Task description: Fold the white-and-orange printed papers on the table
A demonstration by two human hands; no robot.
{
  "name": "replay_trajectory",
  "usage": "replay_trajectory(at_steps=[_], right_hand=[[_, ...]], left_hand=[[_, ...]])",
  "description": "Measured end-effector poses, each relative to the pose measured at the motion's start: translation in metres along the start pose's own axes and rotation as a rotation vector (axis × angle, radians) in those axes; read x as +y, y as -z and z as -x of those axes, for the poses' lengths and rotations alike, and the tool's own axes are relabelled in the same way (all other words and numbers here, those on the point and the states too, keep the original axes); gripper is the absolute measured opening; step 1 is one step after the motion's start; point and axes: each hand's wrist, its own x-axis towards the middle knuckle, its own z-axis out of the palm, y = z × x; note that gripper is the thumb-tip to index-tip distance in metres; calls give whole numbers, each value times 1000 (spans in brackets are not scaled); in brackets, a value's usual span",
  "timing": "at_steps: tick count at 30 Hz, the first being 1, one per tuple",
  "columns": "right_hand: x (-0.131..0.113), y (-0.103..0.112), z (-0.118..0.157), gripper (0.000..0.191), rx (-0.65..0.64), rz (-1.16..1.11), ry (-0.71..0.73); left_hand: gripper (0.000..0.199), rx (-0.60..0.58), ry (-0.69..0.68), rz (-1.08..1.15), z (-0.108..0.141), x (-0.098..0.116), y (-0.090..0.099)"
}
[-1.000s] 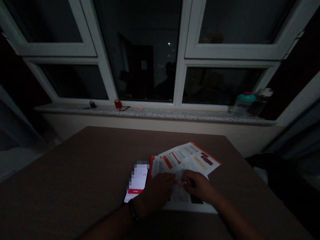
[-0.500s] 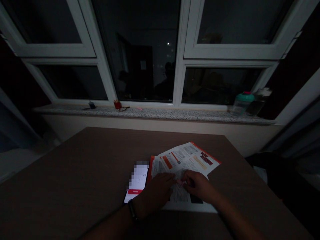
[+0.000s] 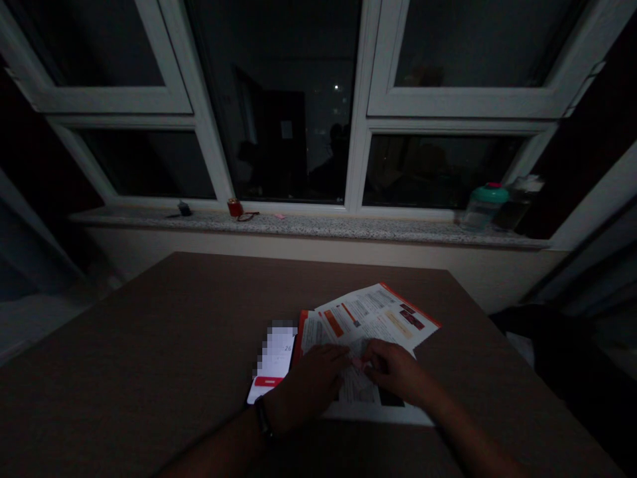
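Note:
Printed sheets (image 3: pixel 371 312) with orange edges lie on the brown table (image 3: pixel 223 285). My left hand (image 3: pixel 321 375), with a dark band at the wrist, rests on the sheets, its fingers pointing right; its fingertips are dim. Just right of it, my right hand (image 3: pixel 393 368) is closed in a pinch by a small pinkish thing (image 3: pixel 357 362), which lies between the two hands. What that thing is cannot be made out. A lit phone (image 3: pixel 276 358) lies against the sheets' left edge, partly behind my left hand.
Beyond the table runs a speckled stone sill (image 3: pixel 318 226). On it stand a red jar (image 3: pixel 234 208), a small dark bottle (image 3: pixel 184 209) and a clear bottle with a teal lid (image 3: pixel 485 207), with another bottle (image 3: pixel 517 202) beside it. Dark windows rise behind.

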Motion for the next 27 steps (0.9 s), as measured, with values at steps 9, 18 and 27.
replay_trajectory(at_steps=[9,18,27], right_hand=[[1,-1,0,8,19,17,21],[-9,6,4,13,-115,-53,193],[-2,3,1,7,-7,-29,116]], left_hand=[[49,5,-1,5,0,-2,-2],[43,37,-11,1,-1,-1,-4],[49,33,-20,-13,1,-4,-5]])
